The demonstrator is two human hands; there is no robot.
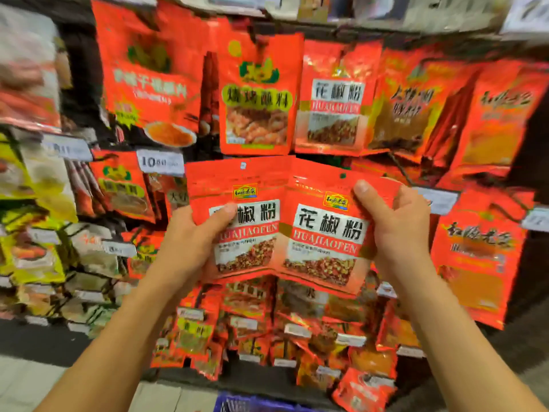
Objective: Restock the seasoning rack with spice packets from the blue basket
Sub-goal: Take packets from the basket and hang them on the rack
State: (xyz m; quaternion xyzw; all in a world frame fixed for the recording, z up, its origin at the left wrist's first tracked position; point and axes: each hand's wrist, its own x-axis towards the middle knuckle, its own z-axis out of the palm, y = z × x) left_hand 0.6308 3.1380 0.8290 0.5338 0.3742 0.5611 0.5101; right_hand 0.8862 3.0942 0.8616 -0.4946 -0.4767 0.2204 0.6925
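I held two flat, glossy red foil packets side by side in front of the seasoning rack (445, 34), their inner edges overlapping a little. My left hand (190, 242) gripped the left packet (246, 188) at its left edge, thumb pressed across the white label panel. My right hand (395, 230) gripped the right packet (323, 233) at its right edge, thumb up near the small yellow logo. Both packets were rectangular, crinkly and shiny, each with a punched hang hole at the top and a printed picture of ground spice below the label. Behind them a matching hanging packet (335, 99) sat among rows of similar red pouches. White price tags (160, 162) jutted from the rack. The blue basket (237, 404), a perforated plastic one, showed at the bottom edge, below my arms.
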